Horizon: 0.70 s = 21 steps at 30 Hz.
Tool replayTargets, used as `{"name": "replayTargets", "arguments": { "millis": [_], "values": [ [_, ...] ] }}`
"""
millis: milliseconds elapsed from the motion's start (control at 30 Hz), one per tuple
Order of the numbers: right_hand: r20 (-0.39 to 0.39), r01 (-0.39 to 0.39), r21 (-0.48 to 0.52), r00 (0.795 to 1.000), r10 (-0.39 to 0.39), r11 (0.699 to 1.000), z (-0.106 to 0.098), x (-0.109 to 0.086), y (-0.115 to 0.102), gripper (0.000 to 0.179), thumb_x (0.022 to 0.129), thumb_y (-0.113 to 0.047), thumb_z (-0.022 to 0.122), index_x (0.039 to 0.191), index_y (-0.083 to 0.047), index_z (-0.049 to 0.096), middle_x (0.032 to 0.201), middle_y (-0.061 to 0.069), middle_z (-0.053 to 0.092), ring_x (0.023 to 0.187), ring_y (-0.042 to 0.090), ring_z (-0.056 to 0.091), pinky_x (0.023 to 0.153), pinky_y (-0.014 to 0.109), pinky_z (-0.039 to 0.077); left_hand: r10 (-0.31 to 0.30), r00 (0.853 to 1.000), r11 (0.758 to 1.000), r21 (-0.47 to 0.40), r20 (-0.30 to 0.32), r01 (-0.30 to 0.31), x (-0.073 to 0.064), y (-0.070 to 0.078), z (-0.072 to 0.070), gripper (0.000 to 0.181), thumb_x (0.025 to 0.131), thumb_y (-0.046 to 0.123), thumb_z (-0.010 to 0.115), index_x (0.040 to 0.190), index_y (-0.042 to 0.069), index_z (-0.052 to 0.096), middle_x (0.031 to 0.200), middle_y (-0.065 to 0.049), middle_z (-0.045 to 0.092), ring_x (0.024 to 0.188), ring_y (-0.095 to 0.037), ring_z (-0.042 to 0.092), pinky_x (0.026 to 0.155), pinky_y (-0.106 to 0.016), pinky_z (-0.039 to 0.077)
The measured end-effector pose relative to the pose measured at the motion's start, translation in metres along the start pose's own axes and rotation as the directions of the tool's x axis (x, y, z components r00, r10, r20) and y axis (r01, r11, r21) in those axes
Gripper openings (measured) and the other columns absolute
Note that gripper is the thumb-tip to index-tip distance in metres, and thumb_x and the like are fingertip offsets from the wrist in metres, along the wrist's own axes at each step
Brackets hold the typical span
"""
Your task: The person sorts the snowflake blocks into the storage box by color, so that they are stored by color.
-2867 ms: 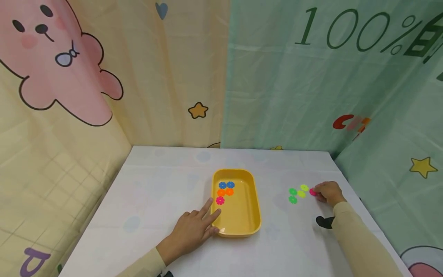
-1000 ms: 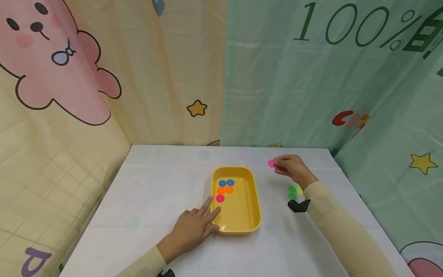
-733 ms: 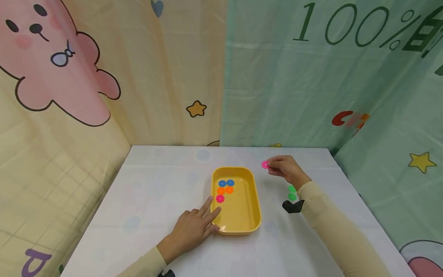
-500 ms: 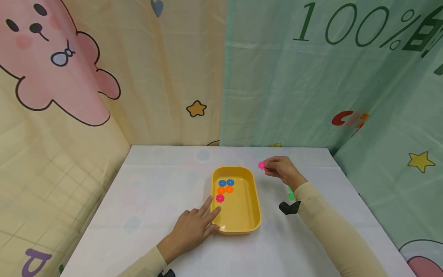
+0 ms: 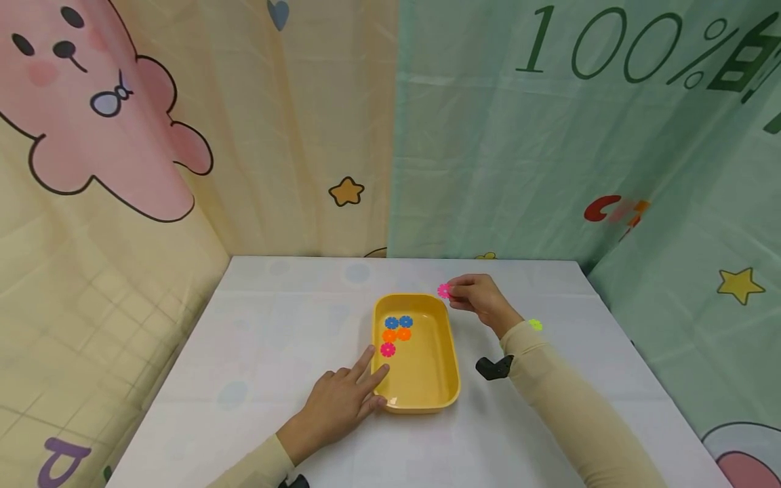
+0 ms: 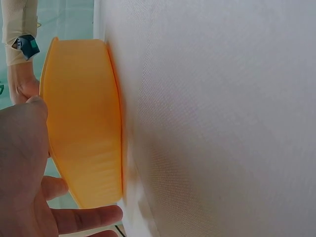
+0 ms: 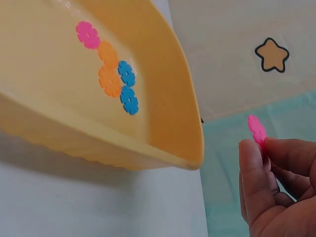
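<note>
My right hand (image 5: 478,298) pinches a pink flower-shaped plastic disc (image 5: 443,291) between thumb and fingertips, just past the far right corner of a yellow tray (image 5: 427,379). In the right wrist view the held pink disc (image 7: 256,131) is tilted nearly on edge. Along the tray's left side, my left hand (image 5: 335,407) rests with fingers spread, some reaching over the rim. Inside the tray lie two blue discs (image 7: 127,86), two orange discs (image 7: 109,81) and one pink disc (image 7: 88,35), grouped toward its far left.
A yellow-green flower disc (image 5: 535,324) shows on the white table (image 5: 274,325) beyond the right sleeve (image 5: 561,400), which hides the other discs there. Printed cloth curtains (image 5: 305,135) stand behind the table and on both sides.
My right hand has picked up the pink disc from the table at the right and carried it leftward to near the tray's far right corner. My left hand has stayed on the rim.
</note>
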State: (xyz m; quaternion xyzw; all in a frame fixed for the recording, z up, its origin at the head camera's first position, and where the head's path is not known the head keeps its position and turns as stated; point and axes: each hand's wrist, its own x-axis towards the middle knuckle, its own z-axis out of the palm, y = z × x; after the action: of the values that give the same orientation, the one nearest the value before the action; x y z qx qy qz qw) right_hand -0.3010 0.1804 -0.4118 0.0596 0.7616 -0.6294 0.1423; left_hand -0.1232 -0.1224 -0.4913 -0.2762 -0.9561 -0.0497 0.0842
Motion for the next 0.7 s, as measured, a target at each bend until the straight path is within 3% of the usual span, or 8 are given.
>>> {"name": "replayTargets", "arguments": {
  "millis": [400, 700],
  "values": [
    [0.052, 0.006, -0.058, 0.999, -0.003, 0.998, 0.031, 0.000, 0.001, 0.021, 0.098, -0.004, 0.066, 0.116, 0.007, 0.070, 0.101, 0.015, 0.072, 0.081, 0.025, 0.073, 0.079, 0.033, 0.060, 0.002, 1.000, 1.000, -0.019, -0.010, -0.002, 0.001, 0.000, -0.001, 0.057, 0.103, 0.061, 0.041, 0.150, 0.030, 0.052, 0.163, -0.010, 0.038, 0.088, -0.023, 0.068, 0.069, -0.038, 0.050],
    [0.084, 0.010, -0.073, 0.996, -0.004, 0.997, 0.049, -0.002, 0.007, 0.018, 0.098, -0.002, 0.065, 0.113, 0.007, 0.069, 0.096, 0.014, 0.070, 0.073, 0.018, 0.069, 0.080, 0.035, 0.060, -0.003, 1.000, 1.000, -0.029, 0.005, 0.003, 0.001, 0.000, -0.002, 0.058, 0.103, 0.062, 0.039, 0.151, 0.031, 0.051, 0.164, -0.010, 0.037, 0.089, -0.024, 0.068, 0.070, -0.039, 0.051]
  ]
}}
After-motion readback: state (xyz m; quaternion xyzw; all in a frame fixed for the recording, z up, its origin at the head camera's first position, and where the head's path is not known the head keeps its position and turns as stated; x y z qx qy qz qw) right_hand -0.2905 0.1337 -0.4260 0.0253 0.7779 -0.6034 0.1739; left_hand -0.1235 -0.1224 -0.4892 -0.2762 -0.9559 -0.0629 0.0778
